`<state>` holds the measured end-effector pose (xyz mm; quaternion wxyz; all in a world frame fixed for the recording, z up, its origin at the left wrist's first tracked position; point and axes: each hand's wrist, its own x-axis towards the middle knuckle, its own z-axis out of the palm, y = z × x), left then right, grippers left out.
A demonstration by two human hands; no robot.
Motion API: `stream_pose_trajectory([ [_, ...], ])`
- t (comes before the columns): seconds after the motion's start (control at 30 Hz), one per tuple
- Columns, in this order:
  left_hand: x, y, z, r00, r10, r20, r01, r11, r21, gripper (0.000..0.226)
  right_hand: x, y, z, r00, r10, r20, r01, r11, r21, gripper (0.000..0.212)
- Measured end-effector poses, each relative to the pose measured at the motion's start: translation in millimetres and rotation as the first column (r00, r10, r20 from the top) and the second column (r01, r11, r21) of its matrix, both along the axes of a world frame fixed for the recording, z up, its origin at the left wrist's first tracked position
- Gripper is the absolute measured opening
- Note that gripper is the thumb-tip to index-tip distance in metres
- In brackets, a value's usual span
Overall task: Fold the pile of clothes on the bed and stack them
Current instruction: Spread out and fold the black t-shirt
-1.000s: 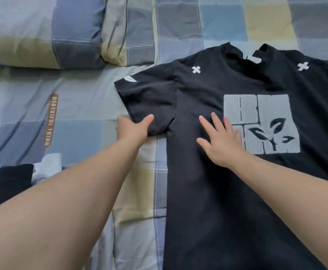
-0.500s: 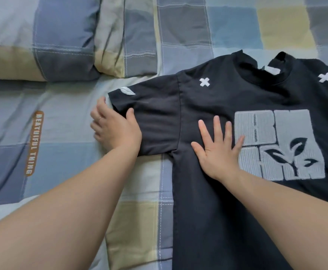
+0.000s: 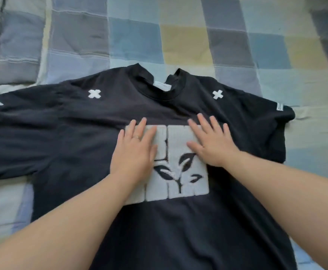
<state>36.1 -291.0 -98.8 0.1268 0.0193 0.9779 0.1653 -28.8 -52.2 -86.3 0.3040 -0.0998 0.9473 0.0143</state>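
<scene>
At the chest print, dead centre of the shirt: both sets of fingers (image 3: 140, 129) lie straight and slightly spread. They grip nothing and just press cloth flat. The left hand (image 3: 134, 152) covers the left half of the print (image 3: 180, 184); the right hand (image 3: 212, 145) sits on its upper right corner, with a small gap between the two. The black T-shirt (image 3: 71, 137) lies face up on the checked bed (image 3: 178, 41), its collar (image 3: 159, 90) on the far side, a short way beyond the fingers. Both sleeves are spread sideways, well apart from the hands. The left sleeve (image 3: 7, 133) runs off frame; the right sleeve (image 3: 266, 123) has a slightly curled cuff. The hem is out of view below the forearms. My read of the step: smoothing before the first fold. Nothing is folded yet and no stack is in view. The next move likely calls for the hands to go out to a sleeve or shoulder edge, pinch it, and carry that side over toward the centreline. The thick print may resist a crease, so fold lines are better placed beside it. Flatten the right cuff first.
</scene>
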Motion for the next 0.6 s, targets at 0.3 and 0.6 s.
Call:
stream_pose_trajectory([
  [0.3, -50, 94, -42, 0.957, 0.239, -0.165, -0.260, 0.958, -0.120, 0.065, -60, 43, -13, 0.859, 0.032, -0.511, -0.135, 0.977, -0.167, 0.064],
  [0.6, -55, 95, -45, 0.953, 0.250, -0.171, -0.278, 0.946, -0.165, 0.069, -151, -53, -45, 0.835, 0.436, -0.335, -0.510, 0.841, -0.179, 0.054],
])
